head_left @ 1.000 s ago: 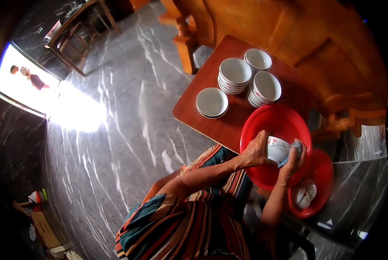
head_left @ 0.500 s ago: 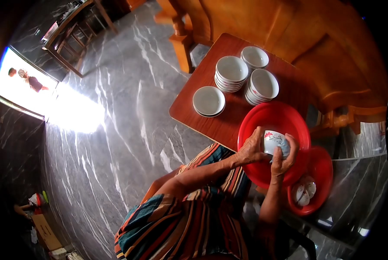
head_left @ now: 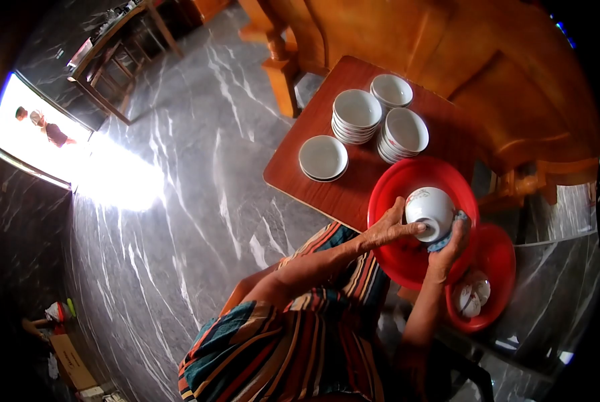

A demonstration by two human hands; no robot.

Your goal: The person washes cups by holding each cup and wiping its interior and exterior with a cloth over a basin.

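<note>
A white bowl (head_left: 430,203) with a floral pattern is tipped over above the large red basin (head_left: 382,189), its foot ring facing me. My left hand (head_left: 395,226) grips it from the left, the thumb pressed on the foot. On the other side, my right hand (head_left: 455,242) is closed around a bluish cloth (head_left: 440,245) held against the bowl. The inside of the bowl is hidden from me.
Bowl stacks (head_left: 357,110) stand on the reddish-brown table (head_left: 293,161). Lower right, a smaller red basin (head_left: 504,264) holds white dishes (head_left: 473,298). A carved wooden bench (head_left: 407,33) lies behind. Far left, a person (head_left: 45,127) is in the bright doorway.
The bowl has been turned so its foot now faces me. My right hand has shifted slightly right, and the cloth shows more; my left thumb has moved onto the foot.
</note>
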